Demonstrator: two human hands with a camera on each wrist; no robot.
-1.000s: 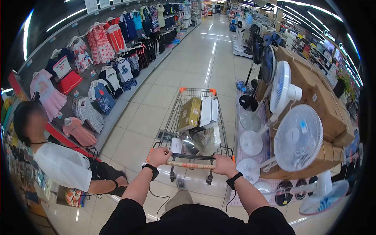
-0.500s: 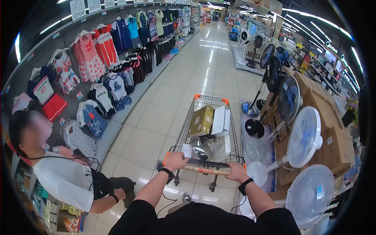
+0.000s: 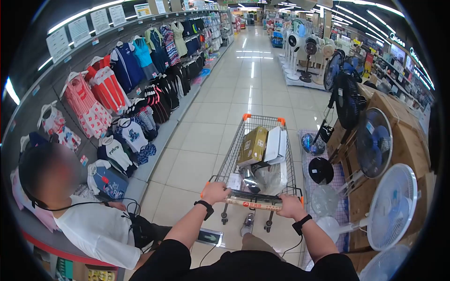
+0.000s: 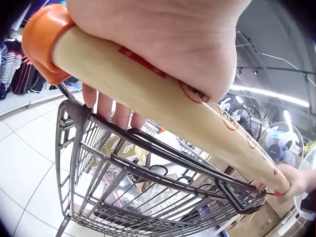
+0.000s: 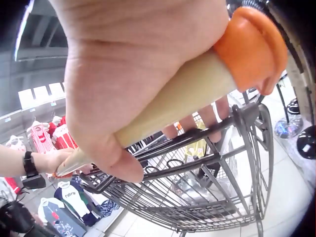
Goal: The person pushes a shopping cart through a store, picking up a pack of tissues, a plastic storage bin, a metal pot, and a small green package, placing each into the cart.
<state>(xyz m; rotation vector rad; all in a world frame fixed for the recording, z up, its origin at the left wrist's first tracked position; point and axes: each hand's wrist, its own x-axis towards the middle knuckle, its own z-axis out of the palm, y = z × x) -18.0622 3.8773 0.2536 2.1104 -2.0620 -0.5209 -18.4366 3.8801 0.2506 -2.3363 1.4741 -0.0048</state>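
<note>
My left hand grips the left end of the cream handle bar of a wire shopping cart. At the bar's right end my right hand holds on in the same way. In the left wrist view, fingers hang over the far side of the bar, beside an orange end cap. The right wrist view shows a thumb hooked under the bar. Inside the cart lie a gold box, a white box, a clear plastic-wrapped item and a shiny dark item.
A person in a white shirt stands close on the left. Children's clothes hang along the left shelf. Standing fans and large cartons line the right side. A tiled aisle runs ahead between them.
The cart has rolled forward along the aisle with both hands staying on its bar. Fans and clothes have slid back past it. The person at left has changed posture and appears larger.
</note>
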